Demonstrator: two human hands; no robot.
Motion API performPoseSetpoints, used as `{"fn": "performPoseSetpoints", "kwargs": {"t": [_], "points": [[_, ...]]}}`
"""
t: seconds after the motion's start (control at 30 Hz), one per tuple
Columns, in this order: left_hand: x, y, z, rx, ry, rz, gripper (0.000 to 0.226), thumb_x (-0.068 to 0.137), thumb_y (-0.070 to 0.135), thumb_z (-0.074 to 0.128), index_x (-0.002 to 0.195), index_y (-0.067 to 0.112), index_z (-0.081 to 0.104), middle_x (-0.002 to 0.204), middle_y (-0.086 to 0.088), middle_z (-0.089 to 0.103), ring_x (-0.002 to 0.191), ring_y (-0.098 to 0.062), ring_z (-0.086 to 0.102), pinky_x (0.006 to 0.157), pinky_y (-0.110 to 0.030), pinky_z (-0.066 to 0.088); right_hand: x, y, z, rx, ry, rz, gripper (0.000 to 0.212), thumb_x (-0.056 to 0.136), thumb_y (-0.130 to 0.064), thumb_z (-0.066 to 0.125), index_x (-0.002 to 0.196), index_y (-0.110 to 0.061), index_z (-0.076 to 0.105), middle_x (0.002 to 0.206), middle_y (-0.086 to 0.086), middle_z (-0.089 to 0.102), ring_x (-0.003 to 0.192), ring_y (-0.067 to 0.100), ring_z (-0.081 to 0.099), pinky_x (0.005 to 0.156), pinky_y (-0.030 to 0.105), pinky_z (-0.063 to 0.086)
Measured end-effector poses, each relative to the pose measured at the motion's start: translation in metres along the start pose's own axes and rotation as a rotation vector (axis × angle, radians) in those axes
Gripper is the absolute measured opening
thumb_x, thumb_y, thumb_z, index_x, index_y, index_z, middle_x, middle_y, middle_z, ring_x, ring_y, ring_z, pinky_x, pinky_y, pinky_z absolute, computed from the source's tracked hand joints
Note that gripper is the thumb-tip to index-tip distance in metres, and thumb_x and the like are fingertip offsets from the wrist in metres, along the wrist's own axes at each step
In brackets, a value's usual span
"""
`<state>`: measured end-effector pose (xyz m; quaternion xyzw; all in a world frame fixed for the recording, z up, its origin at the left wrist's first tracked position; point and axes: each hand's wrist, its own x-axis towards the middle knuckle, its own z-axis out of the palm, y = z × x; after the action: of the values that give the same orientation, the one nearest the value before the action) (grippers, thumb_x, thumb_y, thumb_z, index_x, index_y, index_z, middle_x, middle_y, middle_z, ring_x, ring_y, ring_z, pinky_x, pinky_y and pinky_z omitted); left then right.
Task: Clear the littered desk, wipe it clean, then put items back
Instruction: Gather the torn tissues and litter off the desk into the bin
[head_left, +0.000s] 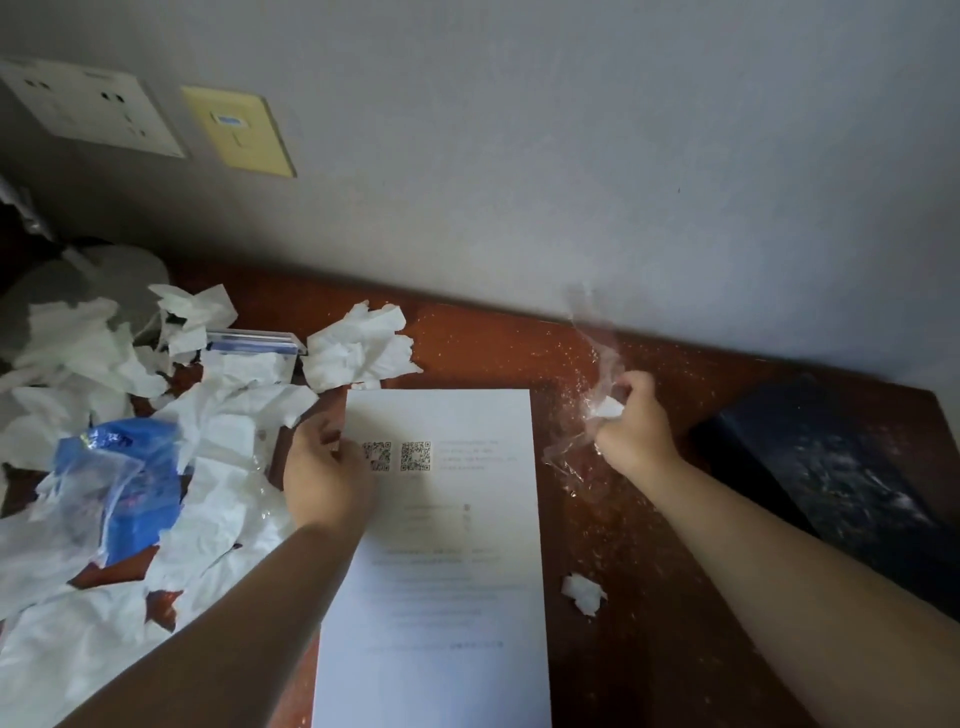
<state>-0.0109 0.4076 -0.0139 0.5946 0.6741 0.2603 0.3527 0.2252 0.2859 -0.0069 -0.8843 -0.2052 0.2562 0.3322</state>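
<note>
Desk's (649, 649) left side is buried in tissues (78, 364) plus a blue wrapper (124, 483). Left hand (324, 478) pinches the left edge of the sheet (447, 571), which lies mid-desk. Right hand (631, 426), near the back edge, is curled around clear wrap (565, 461) and a white scrap (608, 408). Dark box (831, 467) sits at the right edge.

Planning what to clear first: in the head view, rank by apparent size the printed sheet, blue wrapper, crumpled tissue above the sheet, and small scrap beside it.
1. printed sheet, clearly largest.
2. blue wrapper and crumpled tissue: close; wrapper looks slightly bigger but lies nearer, so unranked.
3. small scrap.
</note>
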Motion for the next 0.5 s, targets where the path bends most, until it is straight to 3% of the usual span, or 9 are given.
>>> {"fn": "performPoseSetpoints", "kwargs": {"t": [0.1, 0.17, 0.3, 0.37, 0.5], "points": [[0.001, -0.005, -0.012, -0.005, 0.003, 0.052, 0.033, 0.087, 0.016, 0.048, 0.118, 0.008, 0.056, 0.107, -0.006, 0.064, 0.096, -0.026, 0.06, 0.084, -0.036, 0.048, -0.049, -0.001, -0.014, 0.147, -0.054, 0.032, 0.07, 0.082, -0.004, 0.066, 0.138, -0.021, 0.028, 0.109, -0.002, 0.049, 0.078, 0.012, 0.058, 0.054, 0.021, 0.045], [-0.001, -0.01, -0.021, 0.02, -0.036, 0.096, 0.035, 0.088, 0.019, 0.048, 0.12, 0.007, 0.056, 0.106, -0.006, 0.063, 0.094, -0.026, 0.059, 0.079, -0.035, 0.047, -0.087, 0.007, -0.019, 0.082, -0.115, -0.001, 0.072, 0.082, -0.007, 0.068, 0.141, -0.022, 0.03, 0.105, -0.007, 0.048, 0.08, 0.006, 0.056, 0.058, 0.017, 0.046], [-0.013, -0.027, -0.032, 0.18, -0.108, 0.314, 0.024, 0.083, -0.001, 0.055, 0.105, -0.002, 0.063, 0.106, -0.02, 0.062, 0.1, -0.037, 0.055, 0.084, -0.039, 0.043, -0.142, 0.041, 0.0, -0.398, -0.313, -0.023, 0.052, 0.086, -0.022, 0.065, 0.134, -0.026, 0.045, 0.111, -0.007, 0.06, 0.091, 0.006, 0.059, 0.076, 0.016, 0.048], [-0.02, -0.035, -0.033, 0.268, -0.123, 0.347, 0.026, 0.081, -0.002, 0.056, 0.105, -0.003, 0.064, 0.109, -0.022, 0.06, 0.104, -0.038, 0.053, 0.087, -0.039, 0.041, -0.148, 0.057, 0.017, -0.525, -0.275, -0.024, 0.034, 0.087, -0.026, 0.062, 0.12, -0.023, 0.055, 0.106, -0.007, 0.061, 0.095, 0.009, 0.059, 0.082, 0.019, 0.047], [-0.033, -0.045, -0.038, 0.318, -0.113, 0.368, 0.03, 0.081, -0.001, 0.057, 0.11, -0.001, 0.065, 0.115, -0.024, 0.058, 0.108, -0.039, 0.051, 0.088, -0.041, 0.041, -0.148, 0.062, 0.029, -0.545, -0.178, -0.034, 0.012, 0.09, -0.021, 0.058, 0.097, -0.016, 0.065, 0.084, -0.006, 0.059, 0.079, 0.011, 0.058, 0.068, 0.018, 0.045]]}}
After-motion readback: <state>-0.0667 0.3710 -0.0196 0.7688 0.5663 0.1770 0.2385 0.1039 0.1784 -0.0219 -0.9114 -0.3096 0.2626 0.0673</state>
